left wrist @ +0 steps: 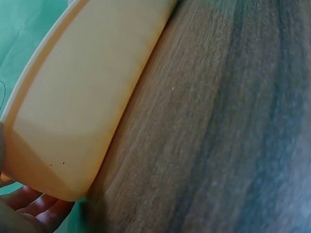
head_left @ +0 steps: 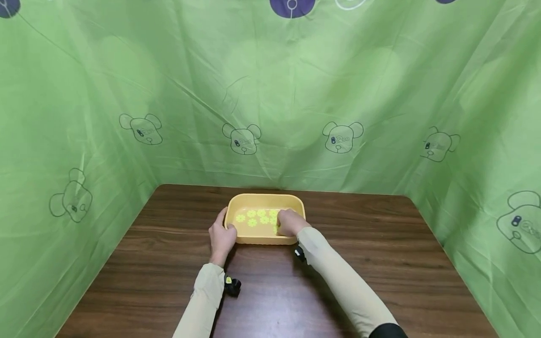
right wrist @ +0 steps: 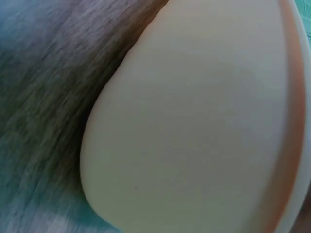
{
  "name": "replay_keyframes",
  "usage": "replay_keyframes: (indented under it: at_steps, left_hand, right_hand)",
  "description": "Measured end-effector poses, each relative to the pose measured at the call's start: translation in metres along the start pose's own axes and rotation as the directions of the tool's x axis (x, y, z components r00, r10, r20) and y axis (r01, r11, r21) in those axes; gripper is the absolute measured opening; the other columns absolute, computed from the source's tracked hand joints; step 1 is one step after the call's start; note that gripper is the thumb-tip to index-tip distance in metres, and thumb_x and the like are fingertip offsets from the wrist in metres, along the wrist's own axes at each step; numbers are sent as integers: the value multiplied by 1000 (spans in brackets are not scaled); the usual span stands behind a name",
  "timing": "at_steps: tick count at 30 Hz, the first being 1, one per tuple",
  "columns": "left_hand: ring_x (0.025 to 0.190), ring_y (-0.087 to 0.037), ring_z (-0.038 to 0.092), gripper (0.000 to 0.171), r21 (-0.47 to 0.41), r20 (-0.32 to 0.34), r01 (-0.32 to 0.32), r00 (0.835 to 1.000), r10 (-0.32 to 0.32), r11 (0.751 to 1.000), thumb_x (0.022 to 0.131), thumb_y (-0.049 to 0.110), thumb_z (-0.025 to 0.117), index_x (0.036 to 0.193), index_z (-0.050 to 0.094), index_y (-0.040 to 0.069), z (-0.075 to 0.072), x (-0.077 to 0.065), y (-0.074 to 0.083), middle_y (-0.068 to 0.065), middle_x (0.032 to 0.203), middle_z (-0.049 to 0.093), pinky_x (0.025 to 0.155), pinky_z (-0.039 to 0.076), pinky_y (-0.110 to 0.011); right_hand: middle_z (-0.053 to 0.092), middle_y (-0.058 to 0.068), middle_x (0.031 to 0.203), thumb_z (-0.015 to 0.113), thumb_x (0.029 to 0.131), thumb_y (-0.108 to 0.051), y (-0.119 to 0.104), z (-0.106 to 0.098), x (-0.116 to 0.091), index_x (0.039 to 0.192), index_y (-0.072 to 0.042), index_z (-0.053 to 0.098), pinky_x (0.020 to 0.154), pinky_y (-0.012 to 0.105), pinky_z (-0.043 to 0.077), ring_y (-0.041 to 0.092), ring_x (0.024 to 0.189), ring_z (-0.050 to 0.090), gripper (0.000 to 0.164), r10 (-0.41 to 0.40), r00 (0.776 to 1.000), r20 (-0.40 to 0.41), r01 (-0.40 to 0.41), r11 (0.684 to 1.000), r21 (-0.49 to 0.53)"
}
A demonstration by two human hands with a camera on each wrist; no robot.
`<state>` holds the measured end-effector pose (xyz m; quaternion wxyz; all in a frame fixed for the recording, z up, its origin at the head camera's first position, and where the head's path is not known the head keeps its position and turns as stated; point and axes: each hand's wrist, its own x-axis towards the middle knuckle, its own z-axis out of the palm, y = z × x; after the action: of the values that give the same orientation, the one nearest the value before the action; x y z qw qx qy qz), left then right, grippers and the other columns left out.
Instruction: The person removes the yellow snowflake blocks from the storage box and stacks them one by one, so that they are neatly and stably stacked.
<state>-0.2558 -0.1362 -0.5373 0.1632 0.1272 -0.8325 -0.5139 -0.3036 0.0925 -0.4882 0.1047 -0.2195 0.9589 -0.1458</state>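
Observation:
A yellow rectangular plastic basin (head_left: 266, 240) sits near the far edge of the wooden table. Several bright yellow-green flower shapes (head_left: 252, 222) lie across its floor. At the basin's left front corner my left hand (head_left: 221, 238) grips the wall, thumb over the rim and fingers around the outside. The left wrist view shows those fingers (left wrist: 36, 206) against the outer wall. My right hand (head_left: 290, 222) reaches over the rim into the right side, knuckles bent, beside the flower shapes. Its fingertips are hidden, and I cannot tell whether they pinch anything. The right wrist view is filled by the basin's outer wall (right wrist: 194, 116).
Dark brown wooden table (head_left: 169, 244) surrounds the basin on all sides. Green curtains (head_left: 287, 84) with bear-face outlines stand behind the table and along both sides. A small black camera (head_left: 232, 286) is strapped to my left wrist.

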Motion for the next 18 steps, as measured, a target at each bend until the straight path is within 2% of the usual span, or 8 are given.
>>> replay_keyframes:
  at_steps: [2, 5, 10, 18]
  left_hand:
    - [125, -37, 59, 59, 2, -11, -9, 1000, 9, 1000, 88, 4, 51, 146, 55, 14, 1, 0, -1, -20, 140, 61, 101, 49, -52]
    - [125, -37, 59, 60, 6, -15, -23, 1000, 23, 1000, 87, 3, 50, 146, 55, 13, 2, 0, -3, -20, 140, 61, 101, 49, -52]
    - [129, -38, 57, 61, 8, -16, -32, 999, 32, 999, 87, 2, 48, 147, 55, 11, 3, -1, -3, -21, 141, 60, 104, 48, -52]
    - [128, -38, 58, 66, 39, -18, -55, 998, 56, 998, 83, 1, 49, 148, 54, 11, 1, -2, 3, -20, 142, 59, 103, 48, -52]
  right_hand:
    - [19, -8, 52, 81, 75, -8, 0, 1, 3, 49, -18, 36, 50, 27, 24, 13, 54, 23, 53, 7, 1000, 13, -7, 1000, -2]
    - [16, -8, 50, 78, 74, -5, -2, 1, 6, 48, -19, 32, 48, 27, 21, 13, 52, 19, 55, 31, 999, 28, -31, 999, -8]
    - [16, -8, 51, 77, 74, -6, -3, 2, 5, 49, -19, 32, 46, 26, 20, 13, 51, 20, 53, 75, 997, 16, -75, 997, -6]
    - [18, -7, 55, 68, 71, 0, -7, 0, -1, 52, -19, 31, 47, 26, 17, 12, 54, 17, 46, 67, 997, -26, -66, 998, 19]
